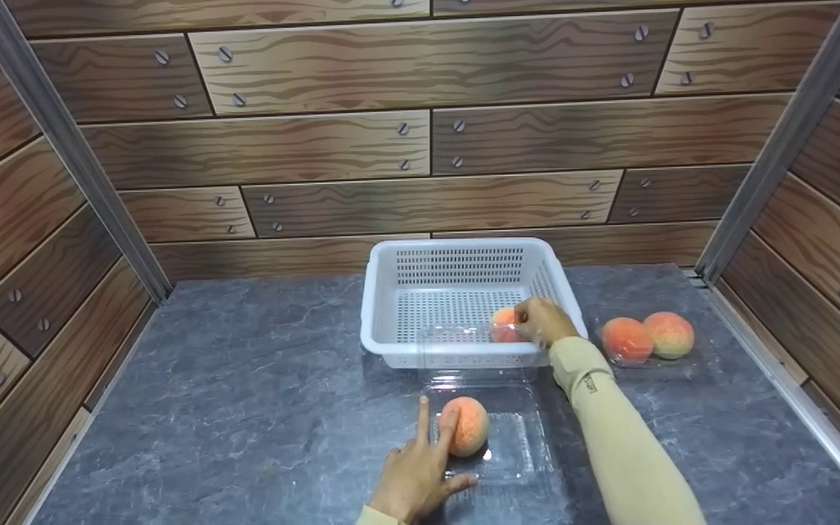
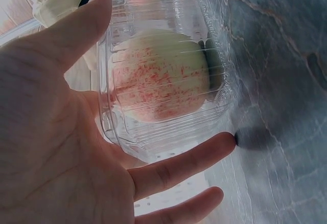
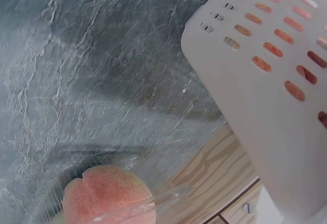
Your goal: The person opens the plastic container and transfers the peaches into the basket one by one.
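A peach [image 1: 468,426] sits in an open transparent plastic clamshell box [image 1: 518,445] in front of the basket. My left hand [image 1: 416,470] lies at the box's left side with fingers spread and one fingertip over the peach. In the left wrist view the same peach [image 2: 161,76] shows through the box wall, beside the extended fingers. The right hand [image 1: 545,319] reaches into the white basket [image 1: 372,306] and grips another peach [image 1: 505,324] at its front right. Through the basket holes, orange-red fruit shows in the right wrist view, where that hand is out of sight.
Right of the basket, two peaches [image 1: 628,340] sit in another transparent box; one peach [image 3: 110,196] of these appears in the right wrist view. The box's raised lid [image 1: 478,354] leans against the basket's front. Wood-patterned walls [image 1: 318,146] enclose the grey marbled table [image 1: 245,408].
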The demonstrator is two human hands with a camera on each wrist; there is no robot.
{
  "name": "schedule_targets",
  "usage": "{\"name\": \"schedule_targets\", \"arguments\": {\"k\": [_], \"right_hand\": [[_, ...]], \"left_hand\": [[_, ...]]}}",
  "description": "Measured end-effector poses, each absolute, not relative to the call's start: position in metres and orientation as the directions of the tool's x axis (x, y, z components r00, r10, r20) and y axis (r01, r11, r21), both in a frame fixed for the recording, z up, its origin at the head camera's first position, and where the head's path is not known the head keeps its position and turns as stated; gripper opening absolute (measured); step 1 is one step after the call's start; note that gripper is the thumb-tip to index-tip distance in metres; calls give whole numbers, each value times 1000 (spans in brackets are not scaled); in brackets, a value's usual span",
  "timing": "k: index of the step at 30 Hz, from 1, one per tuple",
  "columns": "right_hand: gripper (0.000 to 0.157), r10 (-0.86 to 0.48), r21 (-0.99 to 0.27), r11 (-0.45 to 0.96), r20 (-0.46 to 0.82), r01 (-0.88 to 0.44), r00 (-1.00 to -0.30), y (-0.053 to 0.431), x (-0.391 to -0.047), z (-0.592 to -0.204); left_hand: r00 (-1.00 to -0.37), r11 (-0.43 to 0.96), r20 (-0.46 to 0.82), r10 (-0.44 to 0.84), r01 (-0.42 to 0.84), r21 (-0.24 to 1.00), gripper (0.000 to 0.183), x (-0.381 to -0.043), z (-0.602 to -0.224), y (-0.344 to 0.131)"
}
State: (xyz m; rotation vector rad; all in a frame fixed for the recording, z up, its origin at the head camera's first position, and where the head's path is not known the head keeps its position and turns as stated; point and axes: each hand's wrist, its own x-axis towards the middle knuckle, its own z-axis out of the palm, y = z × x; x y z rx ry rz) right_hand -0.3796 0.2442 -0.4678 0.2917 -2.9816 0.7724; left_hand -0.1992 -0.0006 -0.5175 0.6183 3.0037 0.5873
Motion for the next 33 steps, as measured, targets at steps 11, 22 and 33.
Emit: {"name": "schedule_targets", "arguments": {"k": [11, 22, 33], "right_hand": [[35, -209, -464, 869, -36, -169, -977, 243, -379, -461], [40, -249, -439, 870, -3, -223, -968, 245, -379, -463], [35, -279, -455, 848, 53, -272, -959, 250, -377, -463]], "left_hand": [[-921, 838, 58, 384, 375, 397, 95, -198, -516, -2], [-923, 843, 59, 381, 372, 388, 95, -197, -515, -2], [-922, 845, 55, 384, 375, 382, 96, -199, -518, -1]]}}
